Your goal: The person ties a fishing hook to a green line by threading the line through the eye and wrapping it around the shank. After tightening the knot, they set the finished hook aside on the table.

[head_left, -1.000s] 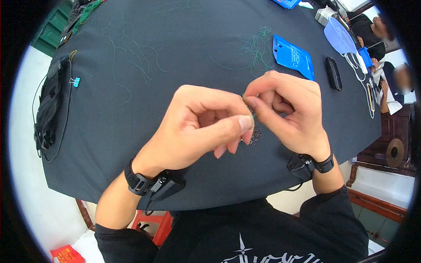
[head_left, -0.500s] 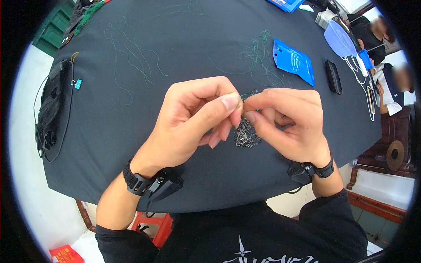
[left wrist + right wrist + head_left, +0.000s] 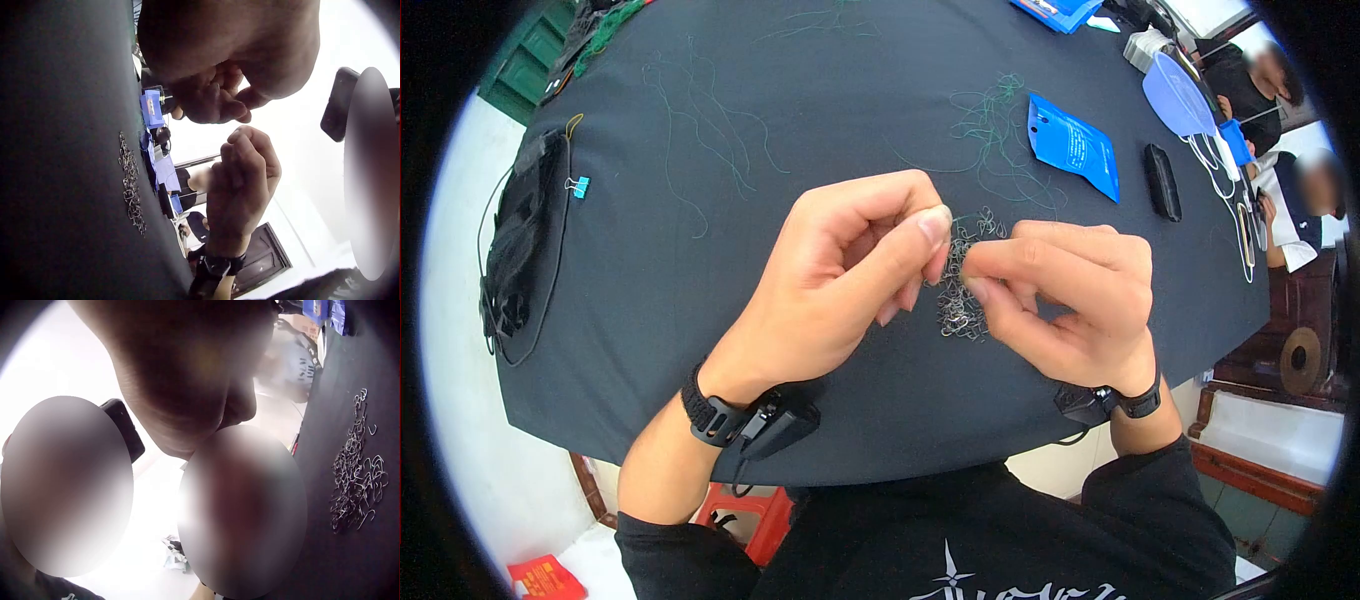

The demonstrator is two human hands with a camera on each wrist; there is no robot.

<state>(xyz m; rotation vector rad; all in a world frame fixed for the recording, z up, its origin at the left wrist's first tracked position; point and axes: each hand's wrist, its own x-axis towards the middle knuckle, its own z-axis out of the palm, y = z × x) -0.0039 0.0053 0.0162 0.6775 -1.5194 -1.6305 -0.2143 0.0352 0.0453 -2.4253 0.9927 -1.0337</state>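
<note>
Over the dark tablecloth, my left hand (image 3: 840,270) pinches with thumb and forefinger at what looks like a thin green thread (image 3: 965,215), mostly hidden. Close on its right is my right hand (image 3: 1070,295), thumb and forefinger brought together; whatever lies between them is too small to make out. A small gap separates the two hands' fingertips. Beneath and between them a heap of small metal hooks (image 3: 962,312) lies on the cloth. The left wrist view shows that heap (image 3: 131,187) below the raised hands; the right wrist view shows the hooks (image 3: 356,475) too.
Tangled green thread (image 3: 998,115) and a blue packet (image 3: 1075,145) lie beyond the hands, with a black case (image 3: 1162,182) farther right. Loose threads (image 3: 710,125) spread at the back left. Black netting (image 3: 525,235) and a teal clip (image 3: 578,187) are at the left edge.
Both hands have come down slightly from their earlier place. The right hand has moved right and toward the body, opening a gap from the left fingertips and uncovering more of the hooks.
</note>
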